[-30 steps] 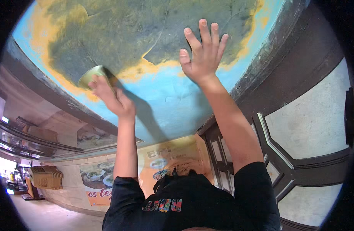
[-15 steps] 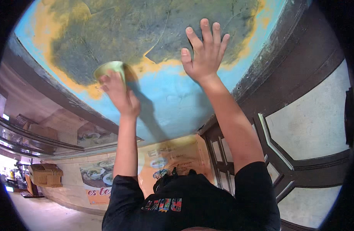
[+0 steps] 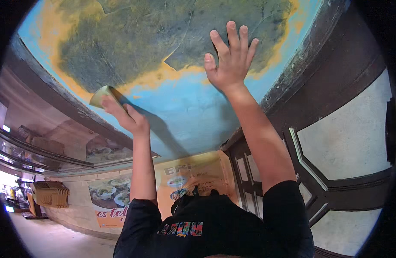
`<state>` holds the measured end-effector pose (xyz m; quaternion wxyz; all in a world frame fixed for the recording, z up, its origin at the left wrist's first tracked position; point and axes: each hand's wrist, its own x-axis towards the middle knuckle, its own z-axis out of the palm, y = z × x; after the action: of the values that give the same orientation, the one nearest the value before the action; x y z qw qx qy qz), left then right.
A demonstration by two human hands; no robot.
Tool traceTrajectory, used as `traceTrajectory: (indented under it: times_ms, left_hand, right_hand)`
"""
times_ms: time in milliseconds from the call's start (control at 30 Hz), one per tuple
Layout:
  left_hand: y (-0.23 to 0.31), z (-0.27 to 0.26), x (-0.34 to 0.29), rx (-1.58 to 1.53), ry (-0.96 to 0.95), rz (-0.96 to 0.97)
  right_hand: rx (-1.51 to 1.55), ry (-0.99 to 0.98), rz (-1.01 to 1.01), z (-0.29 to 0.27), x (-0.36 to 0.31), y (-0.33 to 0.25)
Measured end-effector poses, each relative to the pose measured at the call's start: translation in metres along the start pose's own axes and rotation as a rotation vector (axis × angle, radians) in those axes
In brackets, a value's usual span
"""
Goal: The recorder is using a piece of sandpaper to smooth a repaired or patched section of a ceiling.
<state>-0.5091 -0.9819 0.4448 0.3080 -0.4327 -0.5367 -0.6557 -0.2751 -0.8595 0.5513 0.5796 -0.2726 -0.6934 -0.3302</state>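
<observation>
Green and curved, the sheet (image 3: 100, 95) we grasp in our left hand (image 3: 128, 119) at ten o'clock looks light and bendy, best held across its back, our right hand (image 3: 230, 66) spread empty at one.

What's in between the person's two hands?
In the head view, no object lies between the left hand and the right hand: just blue paint, some orange paint and a shadow.

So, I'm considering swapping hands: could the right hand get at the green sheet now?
Probably yes: only patchy surface lies between the right hand and the green sheet, though the left hand holds it.
</observation>
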Motion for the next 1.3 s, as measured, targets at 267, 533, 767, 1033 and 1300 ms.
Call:
traceTrajectory:
  times_ms: [267,533,767,1033,1300]
  left_hand:
    - [0.019,-0.122,0.066,-0.055,-0.097,0.006]
    - [0.026,-0.252,0.134,-0.029,-0.083,-0.012]
    - [0.033,-0.360,0.174,0.019,-0.253,0.170]
    - [0.062,-0.457,0.236,0.060,-0.388,0.322]
    - [0.053,-0.516,0.324,-0.001,-0.193,0.135]
  right_hand:
    - [0.003,-0.013,0.004,-0.064,0.064,-0.101]
    - [0.007,0.022,0.010,-0.134,0.132,-0.207]
    - [-0.003,0.060,0.011,-0.197,0.189,-0.294]
    - [-0.006,0.040,0.014,-0.258,0.259,-0.389]
    - [0.005,-0.003,0.004,-0.273,0.342,-0.448]
